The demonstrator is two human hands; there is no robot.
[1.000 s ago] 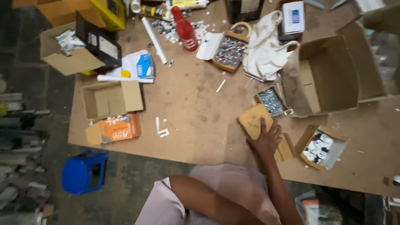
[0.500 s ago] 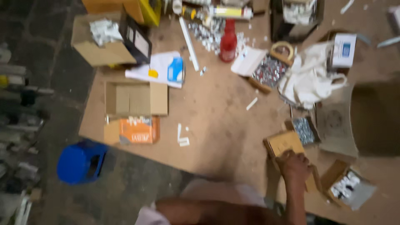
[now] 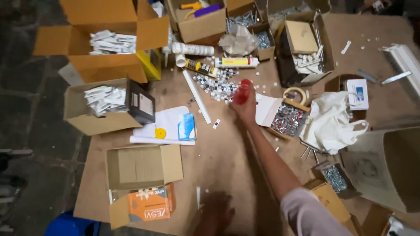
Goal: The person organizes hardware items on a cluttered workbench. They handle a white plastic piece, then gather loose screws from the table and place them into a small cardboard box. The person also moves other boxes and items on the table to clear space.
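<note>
hands apart | right hand (image 3: pixel 246 107) clasps red bottle (image 3: pixel 242 91) | left hand (image 3: pixel 214 214) blurred, flat on table (image 3: pixel 227 153)

Bench (image 3: pixel 227 157) layout, seen from the near edge.
Right hand (image 3: pixel 246 109) around bottle (image 3: pixel 242 91) at centre, screw pile (image 3: pixel 216 85) just left of it. Tubes (image 3: pixel 218 64) behind. Empty box (image 3: pixel 142 166) near left; bag (image 3: pixel 330 122) right, beside screw tray (image 3: pixel 286 119). Left hand (image 3: pixel 214 214) at near edge.
</note>
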